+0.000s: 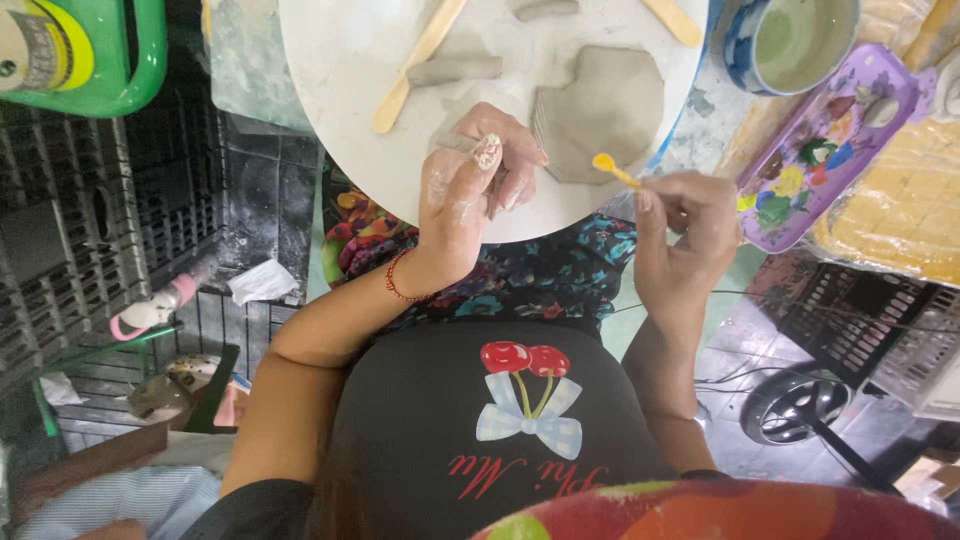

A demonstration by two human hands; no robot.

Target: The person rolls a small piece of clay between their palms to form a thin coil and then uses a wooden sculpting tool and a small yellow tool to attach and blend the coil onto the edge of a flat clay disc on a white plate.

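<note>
Here the left hand (470, 195) rests on the round white board (330, 70), its fingers curled and pressed together at the left edge of the clay slab (600, 110); they seem to pinch a small bit of clay, but the fingertips hide it, so I cannot tell for sure. The hand is dusted with dry clay. The right hand (680, 235) is closed in a pinch on a thin yellow tool (612, 170), held like a pen.

The slab is a flat grey piece with several straight sides, lying on the board near its front rim. From the left hand it lies at about 2 o'clock, touching or just beside the fingers. From the right hand it lies at about 11 o'clock, and the tool's long axis runs the same way, its tip reaching the lower edge of the slab. The left hand is the nearer one to the slab.

Farther up the board, at 12 o'clock, lie a smaller clay strip (455, 68) and a wooden stick (415, 62), slanted. At 2 o'clock from the right hand stands a purple paint palette (830, 150), and above it a cup (795, 40).
</note>
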